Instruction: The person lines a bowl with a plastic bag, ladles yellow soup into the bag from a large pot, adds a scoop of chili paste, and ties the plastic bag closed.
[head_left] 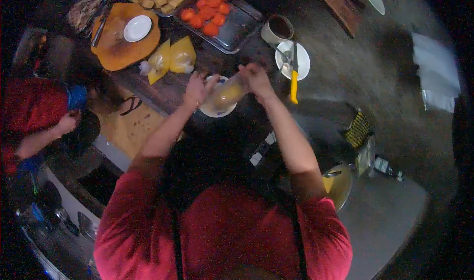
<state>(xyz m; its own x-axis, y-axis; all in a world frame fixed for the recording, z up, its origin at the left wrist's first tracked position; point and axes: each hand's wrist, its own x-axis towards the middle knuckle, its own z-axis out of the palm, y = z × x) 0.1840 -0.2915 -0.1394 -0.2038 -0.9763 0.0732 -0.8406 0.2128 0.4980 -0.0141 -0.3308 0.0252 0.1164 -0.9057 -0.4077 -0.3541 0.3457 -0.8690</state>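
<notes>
A clear plastic bag point(229, 93) with something yellow in its lower part lies tilted over a white bowl point(217, 114). My right hand point(256, 80) is closed on the bag's upper end. On the other side, my left hand point(200, 88) is closed with its fingers at the bag's edge, beside the bowl's rim. Whether the bag rests in the bowl or hangs just above it, I cannot tell. Two knotted bags of yellow content, one point(159, 65) beside the other point(182, 55), lie beyond my left hand.
A black tray point(242, 25) of red tomato pieces stands at the back, near a wooden board point(111, 47) with a white saucer point(138, 28). To the right are a mug point(277, 30) and a plate with a yellow-handled knife point(294, 85). Another person's hand point(68, 122) is at left.
</notes>
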